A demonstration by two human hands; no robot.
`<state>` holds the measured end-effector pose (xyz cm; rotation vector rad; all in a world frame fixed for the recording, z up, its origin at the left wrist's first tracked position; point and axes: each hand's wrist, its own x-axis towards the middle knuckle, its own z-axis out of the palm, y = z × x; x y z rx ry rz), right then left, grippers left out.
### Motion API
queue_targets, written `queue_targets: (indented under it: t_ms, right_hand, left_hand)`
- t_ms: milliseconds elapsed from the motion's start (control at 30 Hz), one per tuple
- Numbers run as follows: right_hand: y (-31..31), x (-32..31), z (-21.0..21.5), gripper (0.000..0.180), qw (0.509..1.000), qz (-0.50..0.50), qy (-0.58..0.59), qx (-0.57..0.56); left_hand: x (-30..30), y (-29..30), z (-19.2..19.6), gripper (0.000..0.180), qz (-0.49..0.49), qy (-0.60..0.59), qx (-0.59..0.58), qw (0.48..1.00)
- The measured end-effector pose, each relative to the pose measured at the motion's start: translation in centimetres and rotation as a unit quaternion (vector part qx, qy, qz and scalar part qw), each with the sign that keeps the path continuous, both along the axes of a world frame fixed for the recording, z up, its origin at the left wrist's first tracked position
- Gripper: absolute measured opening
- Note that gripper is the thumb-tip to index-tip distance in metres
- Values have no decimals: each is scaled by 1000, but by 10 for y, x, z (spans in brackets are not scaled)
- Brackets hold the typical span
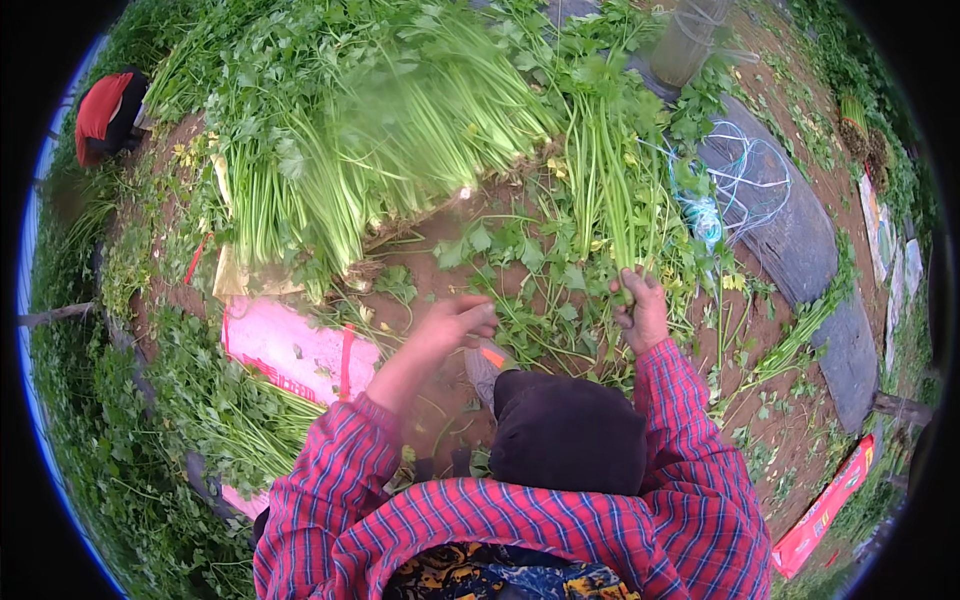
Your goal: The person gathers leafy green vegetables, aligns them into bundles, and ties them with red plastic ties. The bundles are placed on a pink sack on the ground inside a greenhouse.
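My right hand [641, 306] is closed around the lower ends of a few long green celery stalks [617, 190], whose leafy tops point away from me. To its left, my left hand [455, 326] hovers over the soil with its fingers curled together. Motion slightly blurs that hand, and anything between its fingers is too small to make out. Loose leaves and thin stems [530, 265] lie on the ground between and beyond my hands. Ahead on the left rests a large pile of celery [400, 150], its roots [362, 272] turned toward me.
A pink printed sack [290, 345] lies left, near more celery [250, 425]. Tangled blue-white twine [708, 215] sits on dark sheeting [775, 235] at right, close to a post [690, 45]. A red package [825, 510] lies lower right. Someone in red [105, 115] bends down far left.
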<state>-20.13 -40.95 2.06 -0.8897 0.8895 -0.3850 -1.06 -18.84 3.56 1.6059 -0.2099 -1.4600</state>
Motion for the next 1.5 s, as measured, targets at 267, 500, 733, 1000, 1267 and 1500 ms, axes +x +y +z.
queue_targets:
  t_ms: [267,500,733,1000,1267,1500]
  right_hand:
    - [40,-24,-15,29,982,80,64,-160]
    - [-2,-118,-66,34,645,121,513,-553]
    - [-18,48,-109,40,774,202,386,-459]
    - [-34,38,-112,23,925,142,288,-206]
    - [-39,24,-49,15,997,33,38,63]
    - [-4,42,-41,26,985,54,-72,150]
  left_hand:
    - [-17,-115,-17,47,21,253,-102,962]
    - [4,-121,-26,53,165,346,-24,923]
    - [28,-125,26,39,-20,180,-30,983]
    - [41,-82,64,56,84,-124,-120,981]
    - [22,-85,3,21,166,137,-34,976]
    - [22,-87,-7,31,149,208,-16,966]
